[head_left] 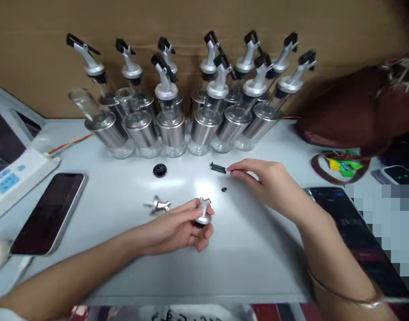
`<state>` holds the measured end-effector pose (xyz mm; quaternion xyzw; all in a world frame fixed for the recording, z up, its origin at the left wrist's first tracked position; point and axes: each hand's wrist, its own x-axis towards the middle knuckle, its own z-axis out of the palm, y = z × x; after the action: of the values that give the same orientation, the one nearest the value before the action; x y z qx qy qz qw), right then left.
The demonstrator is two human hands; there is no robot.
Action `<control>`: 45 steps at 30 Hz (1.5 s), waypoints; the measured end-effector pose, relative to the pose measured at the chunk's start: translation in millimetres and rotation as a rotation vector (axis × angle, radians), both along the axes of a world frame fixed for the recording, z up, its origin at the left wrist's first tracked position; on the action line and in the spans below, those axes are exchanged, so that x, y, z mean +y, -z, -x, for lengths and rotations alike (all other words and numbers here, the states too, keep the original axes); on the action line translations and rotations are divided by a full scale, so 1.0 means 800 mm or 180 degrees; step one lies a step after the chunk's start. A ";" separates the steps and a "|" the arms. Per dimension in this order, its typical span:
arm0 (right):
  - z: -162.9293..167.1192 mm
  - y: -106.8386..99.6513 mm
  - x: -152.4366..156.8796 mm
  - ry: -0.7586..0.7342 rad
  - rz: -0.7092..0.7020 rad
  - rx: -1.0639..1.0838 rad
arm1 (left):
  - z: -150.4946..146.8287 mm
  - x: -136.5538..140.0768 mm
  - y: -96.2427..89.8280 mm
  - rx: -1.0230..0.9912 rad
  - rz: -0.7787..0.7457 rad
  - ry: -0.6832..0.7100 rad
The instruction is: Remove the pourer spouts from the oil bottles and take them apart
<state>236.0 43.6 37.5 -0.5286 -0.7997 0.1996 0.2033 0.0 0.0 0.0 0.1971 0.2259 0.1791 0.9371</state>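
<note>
My left hand [187,227] grips a silver bottle pourer spout [203,216] with a black base, held a little above the table. With thumb and forefinger closed, my right hand [258,178] pinches the right end of a black pourer lever [218,168] at the table surface. Just below that lever lies a tiny black part [224,189]. To the left of my left hand a second silver pourer spout [159,204] rests on its side. Farther back sits a round black stopper [160,170].
Glass bottles [171,131] with steel sleeves line the back, most topped with pourers. A phone [48,214] and a power strip [20,178] lie left. On the right are a dark phone [351,236], a brown bag [351,107] and its strap [341,180].
</note>
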 end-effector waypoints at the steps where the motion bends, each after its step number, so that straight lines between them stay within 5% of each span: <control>1: -0.001 0.000 0.001 -0.0057 -0.0060 -0.0011 | 0.000 0.000 -0.001 -0.0002 0.0004 0.0010; 5: -0.004 -0.001 0.002 -0.0191 0.0047 -0.0110 | -0.001 -0.001 -0.003 -0.0001 -0.0008 0.0021; 11: -0.001 -0.002 -0.002 -0.0077 0.0794 -0.0269 | 0.000 0.000 -0.005 0.0036 -0.0039 0.0056; 24: 0.007 0.007 -0.008 -0.0414 0.0810 -0.0104 | 0.002 -0.002 -0.007 0.0135 -0.0224 0.0202; 30: 0.011 -0.015 -0.014 -0.0455 0.0606 0.0285 | 0.001 -0.004 -0.007 0.0227 -0.0474 0.0192; 34: 0.033 -0.026 -0.026 -0.0890 0.0951 0.0984 | 0.001 -0.005 -0.006 0.0270 -0.0662 0.0115; 39: 0.058 -0.017 -0.038 -0.1160 0.1251 0.0764 | -0.006 -0.011 -0.003 0.0351 -0.0744 -0.0233; 45: 0.053 -0.020 -0.038 -0.0936 0.1585 0.0923 | -0.004 -0.034 -0.003 0.1455 -0.2217 -0.0816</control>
<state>193.9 13.5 53.4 -0.4070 -0.7568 0.4895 0.1485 3.1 -26.8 2.2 0.5064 0.3762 0.3113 0.7108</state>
